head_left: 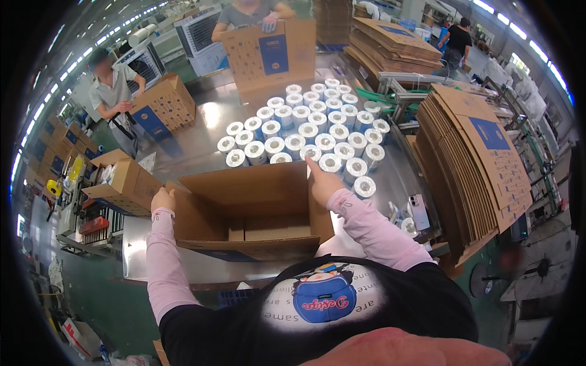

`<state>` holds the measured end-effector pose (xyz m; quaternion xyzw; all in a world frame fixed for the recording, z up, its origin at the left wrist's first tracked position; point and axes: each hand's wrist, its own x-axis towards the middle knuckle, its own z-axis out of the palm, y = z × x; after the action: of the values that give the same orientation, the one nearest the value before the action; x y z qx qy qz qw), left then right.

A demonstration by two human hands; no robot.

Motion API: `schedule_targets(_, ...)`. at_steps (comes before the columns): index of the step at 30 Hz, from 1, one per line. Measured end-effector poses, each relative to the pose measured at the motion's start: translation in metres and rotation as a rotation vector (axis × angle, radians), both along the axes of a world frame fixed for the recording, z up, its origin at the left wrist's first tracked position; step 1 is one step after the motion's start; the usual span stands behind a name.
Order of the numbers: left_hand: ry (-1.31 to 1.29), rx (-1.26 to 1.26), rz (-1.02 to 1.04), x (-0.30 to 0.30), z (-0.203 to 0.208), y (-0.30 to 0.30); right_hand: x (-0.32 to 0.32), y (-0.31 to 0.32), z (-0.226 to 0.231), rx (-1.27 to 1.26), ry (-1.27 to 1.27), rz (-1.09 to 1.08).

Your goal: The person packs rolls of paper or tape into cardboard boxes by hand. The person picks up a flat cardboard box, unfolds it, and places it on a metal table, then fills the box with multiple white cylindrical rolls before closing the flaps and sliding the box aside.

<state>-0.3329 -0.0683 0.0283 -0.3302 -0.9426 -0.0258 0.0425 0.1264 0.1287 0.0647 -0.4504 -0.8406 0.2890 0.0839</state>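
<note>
An open, empty cardboard box [244, 210] stands in front of me on the shiny metal table [210, 110], its inside facing up. My left hand [163, 200] is closed on the box's left edge. Over at its right edge, my right hand [323, 183] grips the wall, with a finger stretched along the top toward the far corner. Just beyond the box stand many white and blue cylinders [307, 130] with round silvery tops, packed close together. The nearest of them are beside my right hand.
A stack of flattened cartons [467, 165] leans at the right, with a phone [419, 210] near it. More flat cartons [394, 46] lie farther back. Two people across the table handle cardboard boxes [271, 55]. A filled carton [125, 183] sits on a conveyor at the left.
</note>
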Motion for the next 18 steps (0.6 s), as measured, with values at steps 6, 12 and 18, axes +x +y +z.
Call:
schedule_targets(6, -0.431, 0.181, 0.042, -0.081, -0.144, -0.058, 0.061, 0.053, -0.065, 0.065, 0.379, 0.026)
schedule_targets(12, -1.102, 0.567, -0.214, 0.095, -0.220, -0.057, 0.160, 0.060, -0.203, -0.042, 0.226, -0.270)
schedule_targets(18, -0.841, 0.755, -0.423, 0.137, -0.157, -0.027, 0.153, 0.055, -0.218, -0.203, -0.398, 0.048)
